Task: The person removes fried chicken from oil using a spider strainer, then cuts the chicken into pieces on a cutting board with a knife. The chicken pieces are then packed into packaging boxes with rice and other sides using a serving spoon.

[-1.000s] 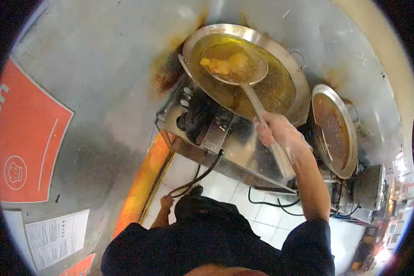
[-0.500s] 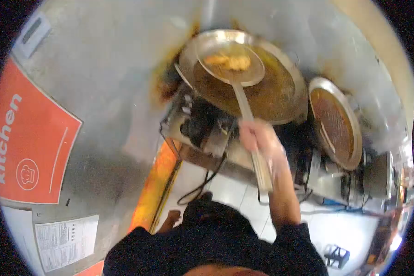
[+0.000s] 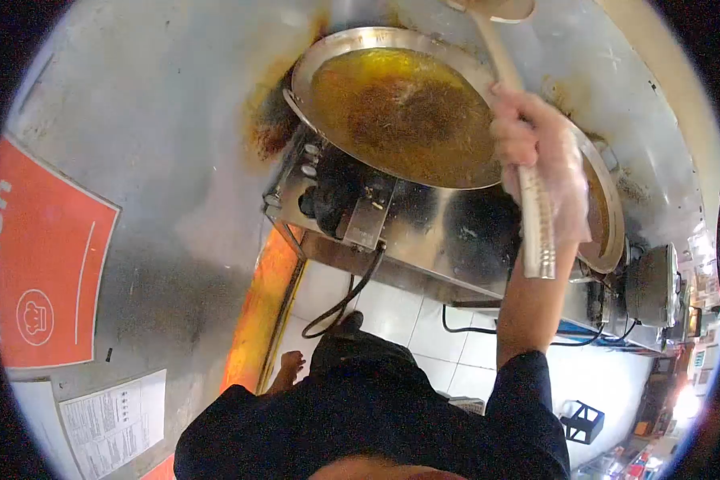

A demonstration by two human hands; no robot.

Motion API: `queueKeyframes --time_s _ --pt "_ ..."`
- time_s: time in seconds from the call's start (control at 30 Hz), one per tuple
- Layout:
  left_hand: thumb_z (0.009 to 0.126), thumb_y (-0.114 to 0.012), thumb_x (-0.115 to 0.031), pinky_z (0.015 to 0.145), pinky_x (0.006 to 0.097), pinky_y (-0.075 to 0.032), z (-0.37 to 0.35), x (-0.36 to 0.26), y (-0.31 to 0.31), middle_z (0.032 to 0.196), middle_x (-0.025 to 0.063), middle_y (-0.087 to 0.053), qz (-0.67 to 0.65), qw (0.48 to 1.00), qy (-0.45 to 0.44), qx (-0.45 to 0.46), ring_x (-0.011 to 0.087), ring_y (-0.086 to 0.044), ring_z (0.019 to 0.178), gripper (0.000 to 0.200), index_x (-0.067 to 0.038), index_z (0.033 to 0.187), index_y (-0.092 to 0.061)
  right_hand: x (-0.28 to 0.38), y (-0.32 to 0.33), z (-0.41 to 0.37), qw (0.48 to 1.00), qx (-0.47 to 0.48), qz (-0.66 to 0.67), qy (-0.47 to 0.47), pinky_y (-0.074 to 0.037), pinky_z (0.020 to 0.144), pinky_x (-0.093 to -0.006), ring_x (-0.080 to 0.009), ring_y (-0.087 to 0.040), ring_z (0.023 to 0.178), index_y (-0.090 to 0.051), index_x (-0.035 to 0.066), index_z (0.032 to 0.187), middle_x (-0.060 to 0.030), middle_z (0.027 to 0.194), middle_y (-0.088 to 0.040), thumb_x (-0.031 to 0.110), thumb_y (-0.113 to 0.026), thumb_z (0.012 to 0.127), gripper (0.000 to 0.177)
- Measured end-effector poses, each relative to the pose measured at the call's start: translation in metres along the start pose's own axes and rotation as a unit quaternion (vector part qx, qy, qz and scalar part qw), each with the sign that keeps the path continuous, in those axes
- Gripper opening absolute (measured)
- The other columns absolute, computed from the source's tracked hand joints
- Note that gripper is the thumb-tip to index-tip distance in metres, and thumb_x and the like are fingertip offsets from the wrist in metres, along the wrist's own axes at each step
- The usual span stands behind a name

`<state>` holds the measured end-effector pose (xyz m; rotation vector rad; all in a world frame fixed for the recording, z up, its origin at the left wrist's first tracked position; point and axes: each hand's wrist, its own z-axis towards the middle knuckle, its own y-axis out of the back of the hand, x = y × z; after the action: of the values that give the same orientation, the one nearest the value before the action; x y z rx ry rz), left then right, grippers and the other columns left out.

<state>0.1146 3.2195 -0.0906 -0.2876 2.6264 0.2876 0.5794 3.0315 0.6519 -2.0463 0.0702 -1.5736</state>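
The right hand (image 3: 532, 152) is closed in a fist round the long handle of a skimmer (image 3: 510, 64), held high so that its bowl sits beyond the far rim of the big wok (image 3: 400, 104) and is mostly cut off by the top of the view; what it carries cannot be seen. The wok, full of dark golden oil, stands at the left end of the steel stove (image 3: 392, 232); a second wok (image 3: 608, 232) stands at the right end, partly behind the fist. The left hand (image 3: 290, 362) hangs low by the hip, touching nothing, and is too small to tell whether spread or curled. The step looks like lifting and draining clear of the oil. Any move from here calls for a firm grip and a level bowl, kept away from the hot rim
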Motion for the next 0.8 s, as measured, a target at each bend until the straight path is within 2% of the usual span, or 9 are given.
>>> queueKeyframes --time_s 0.07,0.17,0.2,0.23,0.33,0.5,0.57,0.7,0.8 --pt "0.087 -0.056 -0.017 0.066 0.0377 -0.051 -0.004 -0.007 -0.006 0.082 0.0089 -0.065 -0.246 0.956 0.148 -0.058 0.0212 -0.067 0.078 0.015 -0.006 0.091 -0.065 0.003 0.004 0.0 1.0 0.01 -0.018 0.014 -0.026 0.031 -0.0167 -0.0014 -0.034 0.042 -0.048 -0.001 0.105 0.0037 0.062 -0.039 0.01 -0.055 0.09 0.02" --pt "0.087 -0.052 -0.015 0.064 0.0371 -0.05 -0.043 -0.044 -0.002 0.081 0.0094 -0.064 0.092 0.996 -0.001 -0.018 0.0214 -0.066 0.078 0.015 -0.005 0.091 -0.064 -0.015 0.019 -0.006 0.994 -0.018 -0.105 0.027 -0.028 0.033 -0.0182 -0.0032 -0.033 0.041 -0.047 -0.002 0.108 0.0034 0.061 -0.04 0.014 -0.057 0.089 0.026" --pt "0.087 -0.051 -0.014 0.063 0.0369 -0.049 -0.054 -0.057 -0.007 0.081 0.0096 -0.064 0.077 0.997 0.026 -0.016 0.0215 -0.066 0.078 0.016 -0.005 0.091 -0.064 -0.027 0.026 -0.009 0.992 -0.029 -0.123 0.012 -0.028 0.033 -0.0189 -0.0039 -0.032 0.039 -0.052 0.002 0.093 0.0044 0.056 -0.039 0.018 -0.058 0.088 0.018" --pt "0.087 -0.052 -0.015 0.063 0.0368 -0.049 -0.033 -0.038 -0.01 0.08 0.0087 -0.064 -0.178 0.973 0.135 -0.054 0.0214 -0.066 0.076 0.016 -0.005 0.091 -0.063 -0.041 0.036 -0.008 0.987 -0.048 -0.153 -0.005 -0.027 0.033 -0.0193 -0.0042 -0.032 0.038 -0.051 0.005 0.084 0.0049 0.053 -0.038 0.019 -0.058 0.088 0.015" --pt "0.086 -0.053 -0.017 0.063 0.0364 -0.048 -0.029 -0.043 -0.007 0.081 0.0083 -0.064 -0.232 0.959 0.158 -0.041 0.0211 -0.064 0.071 0.016 -0.005 0.09 -0.063 -0.057 0.05 -0.023 0.977 -0.068 -0.191 -0.064 -0.026 0.033 -0.0203 -0.0044 -0.032 0.037 -0.047 0.011 0.07 0.0055 0.05 -0.037 0.019 -0.058 0.086 0.021" --pt "0.086 -0.052 -0.016 0.057 0.0349 -0.047 -0.066 -0.078 0.011 0.083 0.0083 -0.064 -0.137 0.99 -0.038 -0.002 0.0208 -0.063 0.068 0.017 -0.005 0.093 -0.062 -0.057 0.055 -0.028 0.981 -0.07 -0.159 -0.084 -0.024 0.032 -0.0196 -0.0033 -0.032 0.035 -0.046 0.014 0.068 0.0073 0.05 -0.038 0.02 -0.055 0.086 0.021" --pt "0.088 -0.051 -0.017 0.048 0.0334 -0.045 -0.008 -0.044 -0.001 0.083 0.0093 -0.064 -0.201 0.966 0.152 -0.056 0.0209 -0.062 0.065 0.019 -0.005 0.1 -0.061 -0.044 0.051 -0.031 0.983 -0.072 -0.155 -0.068 -0.023 0.032 -0.0188 -0.0025 -0.031 0.036 -0.049 0.013 0.074 0.0086 0.051 -0.038 0.021 -0.055 0.087 0.016" --pt "0.088 -0.052 -0.017 0.046 0.034 -0.044 -0.033 -0.064 0.013 0.083 0.0099 -0.063 -0.321 0.947 0.007 0.003 0.0218 -0.063 0.064 0.021 -0.004 0.102 -0.06 -0.031 0.029 -0.056 0.975 -0.112 -0.154 -0.115 -0.022 0.032 -0.0185 -0.0025 -0.03 0.038 -0.053 0.012 0.081 0.0084 0.054 -0.038 0.024 -0.051 0.09 0.015" --pt "0.09 -0.049 -0.026 0.044 0.0336 -0.042 -0.05 -0.046 0.001 0.079 0.0067 -0.062 -0.407 0.912 0.032 -0.04 0.0198 -0.057 0.055 0.024 -0.007 0.089 -0.063 -0.041 0.056 -0.057 0.972 -0.122 -0.137 -0.145 -0.023 0.033 -0.0196 -0.0029 -0.031 0.039 -0.05 0.014 0.074 0.0081 0.054 -0.038 0.024 -0.05 0.09 0.019"
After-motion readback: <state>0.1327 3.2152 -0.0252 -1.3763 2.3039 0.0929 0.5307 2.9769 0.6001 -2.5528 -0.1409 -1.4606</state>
